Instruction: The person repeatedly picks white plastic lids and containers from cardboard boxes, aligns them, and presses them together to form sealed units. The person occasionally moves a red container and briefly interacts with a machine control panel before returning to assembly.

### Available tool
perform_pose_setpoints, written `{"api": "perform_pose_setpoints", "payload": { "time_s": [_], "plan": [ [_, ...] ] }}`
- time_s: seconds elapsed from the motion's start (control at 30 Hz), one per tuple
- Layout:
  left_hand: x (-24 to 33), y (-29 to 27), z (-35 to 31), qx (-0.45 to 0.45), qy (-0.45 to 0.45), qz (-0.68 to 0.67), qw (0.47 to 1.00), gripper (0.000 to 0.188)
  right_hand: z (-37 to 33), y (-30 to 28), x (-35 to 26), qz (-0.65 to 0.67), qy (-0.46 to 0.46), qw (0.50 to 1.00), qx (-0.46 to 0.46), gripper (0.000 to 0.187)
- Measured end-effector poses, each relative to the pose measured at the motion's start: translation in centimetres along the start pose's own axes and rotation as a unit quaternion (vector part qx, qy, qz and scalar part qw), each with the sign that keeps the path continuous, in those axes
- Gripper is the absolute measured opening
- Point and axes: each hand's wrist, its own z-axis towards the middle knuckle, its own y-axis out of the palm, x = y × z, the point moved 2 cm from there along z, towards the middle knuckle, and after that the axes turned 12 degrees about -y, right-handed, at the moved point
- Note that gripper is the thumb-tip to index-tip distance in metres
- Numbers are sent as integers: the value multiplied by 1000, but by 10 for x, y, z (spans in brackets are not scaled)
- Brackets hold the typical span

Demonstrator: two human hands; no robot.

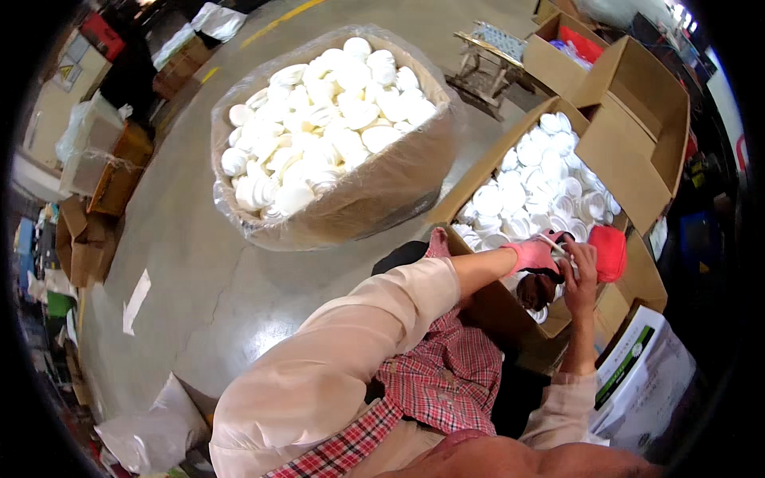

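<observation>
Piece of thin-edged white plastic [555,244] at three o'clock is gripped by the pink-gloved left hand [534,256], presumably steadied for the bare right hand [582,272], curled against it, grip unclear. Below lies a brown cardboard box [492,169]; a clear-plastic-draped carton [390,187] stands at eleven o'clock.

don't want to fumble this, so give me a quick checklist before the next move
1. Piece held: ok, the left hand appears closed on a thin white piece.
2. Right hand in firm contact with it: cannot tell, fingers overlap there.
3. Both hands gloved: not ok, pink glove on the left, the right looks bare.
4. Cardboard box open: ok, white round pieces inside.
5. Room beside the right hand: not ok, a red item sits close.
</observation>
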Motion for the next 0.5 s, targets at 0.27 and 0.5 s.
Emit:
{"api": "perform_pose_setpoints", "payload": {
  "time_s": [0.27,0.5],
  "plan": [
    [-10,4,0,-37,107,-98,989,100,-6,16,38,206,231,871,380,28],
    [-26,-10,-2,28,3,46,999,87,-165,-90,20,78,272,825,489,20]
  ]
}}
